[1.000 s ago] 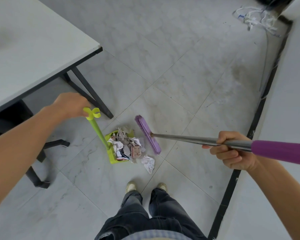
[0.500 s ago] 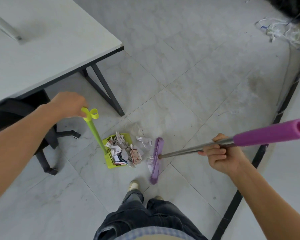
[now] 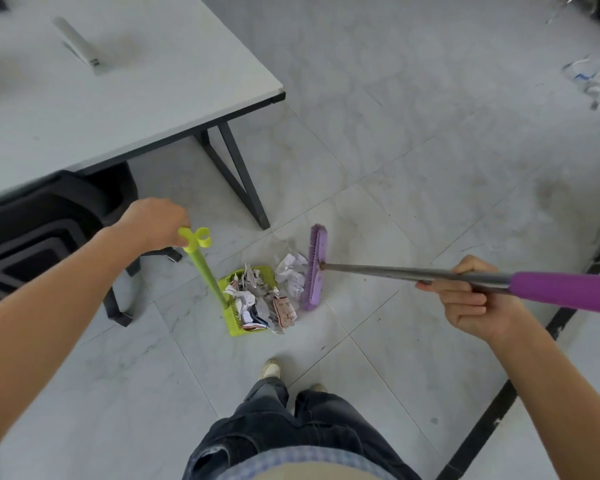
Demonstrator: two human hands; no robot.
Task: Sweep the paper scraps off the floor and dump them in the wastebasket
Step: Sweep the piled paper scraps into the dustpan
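Change: broom head (image 3: 314, 268) has swung behind the last loose scrap (image 3: 291, 276), touching it at the dustpan (image 3: 235, 330) mouth, on the floor (image 3: 395, 168) off the desk (image 3: 118, 98) corner. Other scraps (image 3: 257, 301) are already in. Left grip (image 3: 156, 225) is clenched on the dustpan handle (image 3: 207, 271), right grip (image 3: 478, 306) on the broom pole (image 3: 388, 271). One push, then dump.

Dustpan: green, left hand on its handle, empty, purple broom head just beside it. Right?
Not empty: the head view shows the dustpan piled with paper scraps. The left hand does hold its handle, and the purple broom head is beside it.
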